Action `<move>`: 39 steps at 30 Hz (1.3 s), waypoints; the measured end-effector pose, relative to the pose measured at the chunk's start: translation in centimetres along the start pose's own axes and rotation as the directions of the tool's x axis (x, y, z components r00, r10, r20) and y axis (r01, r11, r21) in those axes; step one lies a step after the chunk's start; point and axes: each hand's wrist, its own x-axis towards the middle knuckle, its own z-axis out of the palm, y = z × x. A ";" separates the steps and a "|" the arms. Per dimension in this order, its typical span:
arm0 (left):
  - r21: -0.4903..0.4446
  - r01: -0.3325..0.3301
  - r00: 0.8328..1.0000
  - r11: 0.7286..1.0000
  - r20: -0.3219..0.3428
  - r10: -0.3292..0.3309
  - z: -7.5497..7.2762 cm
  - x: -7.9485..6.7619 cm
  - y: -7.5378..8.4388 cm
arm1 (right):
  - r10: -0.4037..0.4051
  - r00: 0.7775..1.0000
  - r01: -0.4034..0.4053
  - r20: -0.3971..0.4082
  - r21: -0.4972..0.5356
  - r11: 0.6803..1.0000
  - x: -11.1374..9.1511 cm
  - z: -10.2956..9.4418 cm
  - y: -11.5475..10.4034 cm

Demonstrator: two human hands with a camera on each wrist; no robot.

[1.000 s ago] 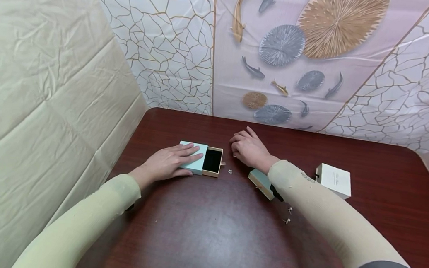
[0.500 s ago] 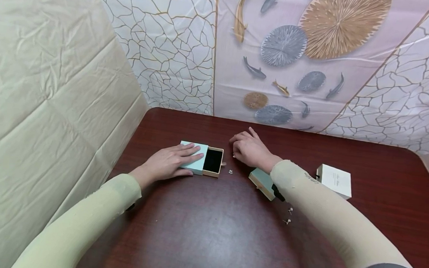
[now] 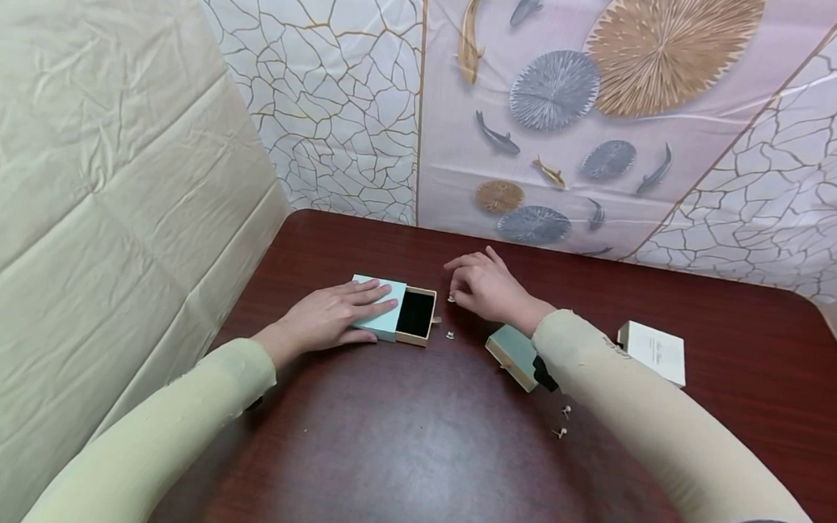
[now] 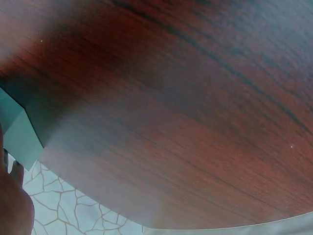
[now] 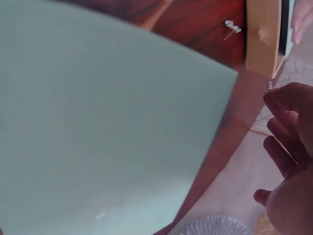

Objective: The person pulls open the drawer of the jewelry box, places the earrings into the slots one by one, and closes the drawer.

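Observation:
My left hand (image 3: 334, 316) rests flat with spread fingers on the pale blue sleeve (image 3: 388, 325) of a small drawer box. The box's drawer (image 3: 415, 313), lined in black, sticks out to the right, its ribbon tab on the front. Beyond the tab, my right hand (image 3: 485, 286) pinches a tiny stud earring (image 5: 269, 85) between thumb and forefinger, close to the drawer's corner in the right wrist view. A second stud earring (image 3: 450, 336) lies on the table by the tab. In the left wrist view, only the sleeve's edge (image 4: 22, 134) and part of the left hand show.
A closed green drawer box (image 3: 510, 353) sits under the right wrist and fills much of the right wrist view. Two pin-like studs (image 3: 561, 432) lie nearer on the dark table (image 3: 390, 454). To the right stands a white box (image 3: 653, 352), partly behind the right sleeve.
My right hand has shifted slightly left toward the drawer, and the earring at its fingertips shows more plainly. The left hand and the boxes have stayed put.

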 end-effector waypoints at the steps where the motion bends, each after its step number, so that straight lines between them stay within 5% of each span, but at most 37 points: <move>1: -0.002 0.000 1.000 1.000 -0.001 0.000 0.0 0.0 0.0 | -0.003 1.000 0.003 -0.003 0.010 1.000 0.0 -0.1 -0.2; 18: -0.004 -0.003 1.000 1.000 -0.010 0.003 -0.1 0.1 0.1 | -0.021 0.999 0.013 0.037 0.212 0.977 0.7 -0.2 -2.7; 39: 0.012 -0.003 1.000 1.000 -0.016 0.003 -0.1 0.0 0.0 | -0.064 0.996 0.047 0.061 0.251 0.967 0.8 2.0 -4.2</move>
